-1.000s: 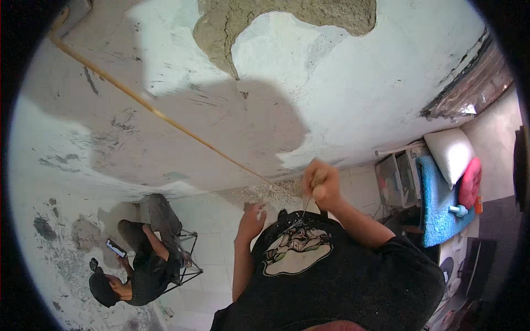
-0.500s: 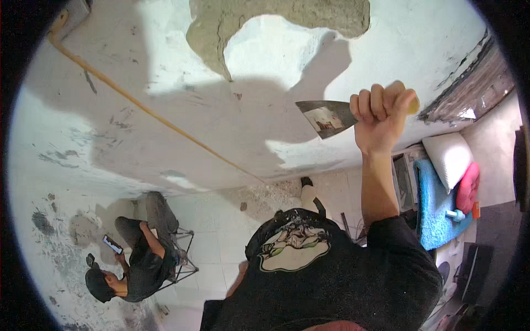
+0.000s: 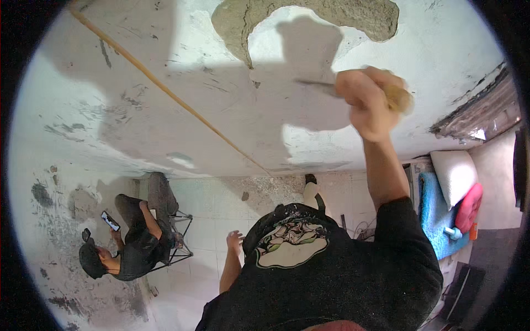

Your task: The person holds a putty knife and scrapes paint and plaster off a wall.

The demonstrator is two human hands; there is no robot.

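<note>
My right hand (image 3: 371, 99) is closed around the yellowish handle of a putty knife (image 3: 317, 84), raised in front of the white wall. The blade looks edge-on and blurred, pointing left; whether it touches the wall I cannot tell. Above it, a patch of bare grey plaster (image 3: 243, 30) curves across the wall where the white coat is gone. My left hand (image 3: 234, 241) hangs low beside my body, its fingers loosely apart and holding nothing that shows.
A yellow pipe or cord (image 3: 165, 91) runs slantwise down the wall. Crumbs of debris (image 3: 270, 190) lie at its foot. Left, a person (image 3: 141, 237) sits on a folding stool with a phone. On the right are a blue fluffy cover (image 3: 433, 209), a white pillow (image 3: 454, 174) and a red cushion (image 3: 469, 207).
My right hand has risen slightly and turned, so the blade shows its thin edge instead of its flat face. My left hand has come into view beside my body.
</note>
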